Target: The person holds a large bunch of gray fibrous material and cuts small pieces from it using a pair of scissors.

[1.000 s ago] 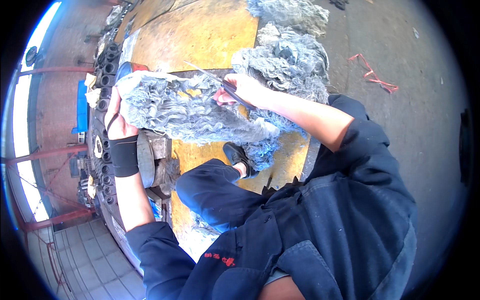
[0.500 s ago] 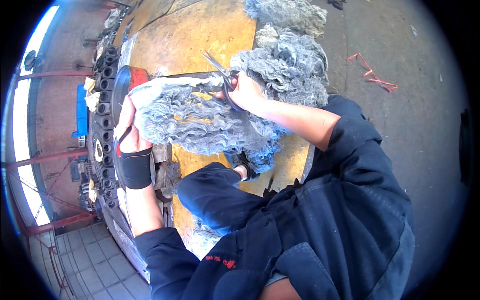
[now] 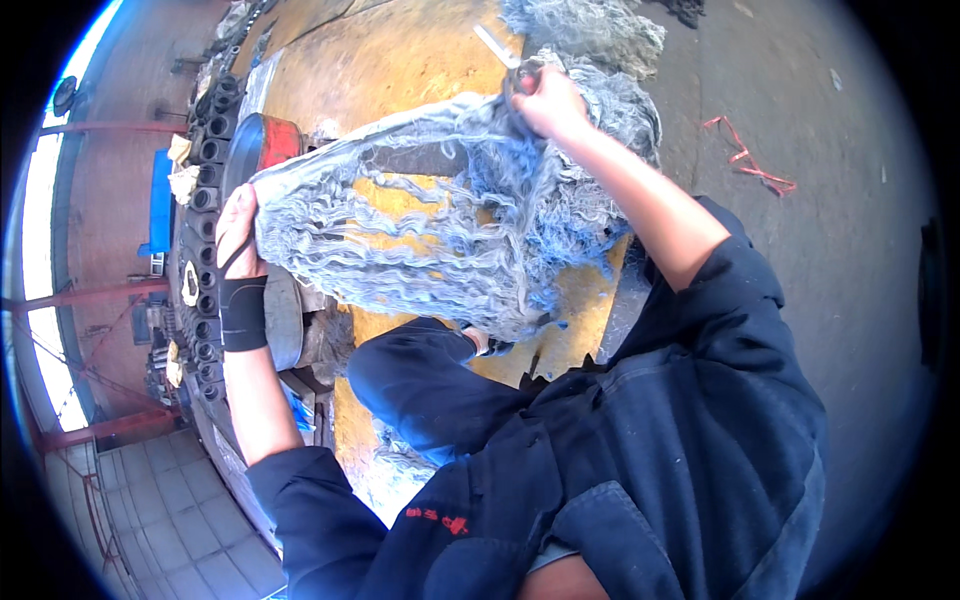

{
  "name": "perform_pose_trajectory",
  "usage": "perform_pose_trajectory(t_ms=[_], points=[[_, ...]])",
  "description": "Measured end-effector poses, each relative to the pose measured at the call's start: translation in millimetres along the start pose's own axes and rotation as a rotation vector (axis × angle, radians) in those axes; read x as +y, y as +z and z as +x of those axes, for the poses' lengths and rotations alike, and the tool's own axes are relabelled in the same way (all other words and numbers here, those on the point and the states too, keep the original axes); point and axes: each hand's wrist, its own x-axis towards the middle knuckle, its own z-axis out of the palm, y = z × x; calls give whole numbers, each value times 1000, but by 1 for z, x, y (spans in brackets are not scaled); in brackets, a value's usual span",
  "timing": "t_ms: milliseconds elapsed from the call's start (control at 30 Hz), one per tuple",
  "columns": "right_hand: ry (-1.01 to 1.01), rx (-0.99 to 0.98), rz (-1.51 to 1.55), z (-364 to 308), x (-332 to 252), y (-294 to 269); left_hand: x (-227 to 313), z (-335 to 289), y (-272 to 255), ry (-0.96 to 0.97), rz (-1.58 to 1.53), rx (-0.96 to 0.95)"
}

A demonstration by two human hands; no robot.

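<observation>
A length of frayed, stringy grey-blue yarn (image 3: pixel 400 235) is stretched between my hands, with gaps between its wavy strands. My left hand (image 3: pixel 238 235), with a black wrist wrap, is closed on its left end. At the upper right, my right hand (image 3: pixel 555 103) is wrapped round the dark handles of a pair of scissors (image 3: pixel 497 47), whose blades point up and left. The yarn's upper edge runs up to this hand; whether the fingers also pinch it is hidden. More tangled yarn (image 3: pixel 635 115) lies bunched beside and beneath the right hand.
A worn yellow board (image 3: pixel 400 70) lies beneath the yarn. Beyond my left hand are a red-sided round tin (image 3: pixel 280 142) and a row of dark ring-shaped parts (image 3: pixel 208 175). Another fluffy heap (image 3: pixel 600 35) sits at the far end. Red string (image 3: pixel 740 158) lies on the grey floor.
My right hand has moved up and right with the scissors, and my left hand slightly left. The yarn between them is drawn out wider, with larger gaps.
</observation>
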Motion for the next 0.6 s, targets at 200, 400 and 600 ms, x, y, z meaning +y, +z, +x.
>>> perform_pose_trajectory(t_ms=[200,400,600], points=[[-46,144,258,46,22,-75,-23,19,-46,25,854,-49],[-523,-20,-264,27,19,-101,-42,40,-71,-5,666,4],[-362,-270,-308,18,8,-94,-51,32,-92,9,854,80]])
